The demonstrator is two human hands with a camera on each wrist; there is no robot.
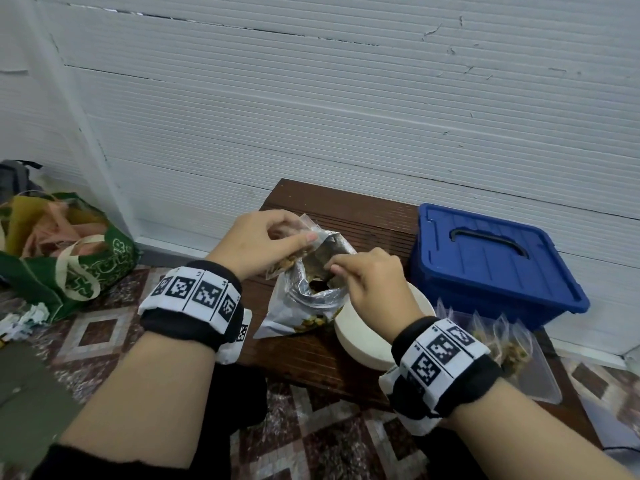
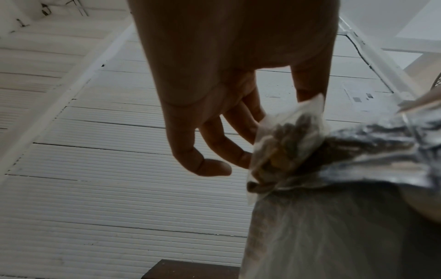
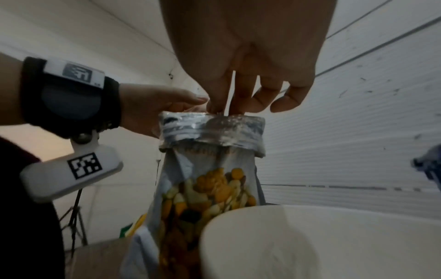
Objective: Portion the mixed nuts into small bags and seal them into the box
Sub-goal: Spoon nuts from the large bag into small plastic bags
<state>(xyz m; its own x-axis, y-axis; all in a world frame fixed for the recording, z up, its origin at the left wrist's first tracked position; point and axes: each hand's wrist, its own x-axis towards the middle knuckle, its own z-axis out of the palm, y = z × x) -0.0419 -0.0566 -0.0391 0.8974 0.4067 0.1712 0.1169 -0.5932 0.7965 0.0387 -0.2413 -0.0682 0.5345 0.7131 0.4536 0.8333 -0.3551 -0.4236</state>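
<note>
A foil nut pouch with a clear window stands open on the brown table. My left hand holds a small clear bag, partly filled with nuts, at the pouch's far left rim. Thumb and forefinger pinch the small bag's top. My right hand hovers over the pouch mouth, its thumb and forefinger pinched together at the rolled rim. Whether it also holds nuts is hidden. The pouch window shows mixed nuts. The blue box sits shut at the right.
A white bowl stands just right of the pouch, under my right wrist. Several filled small bags lie on a clear plastic tray in front of the box. A green tote bag sits on the floor at the left.
</note>
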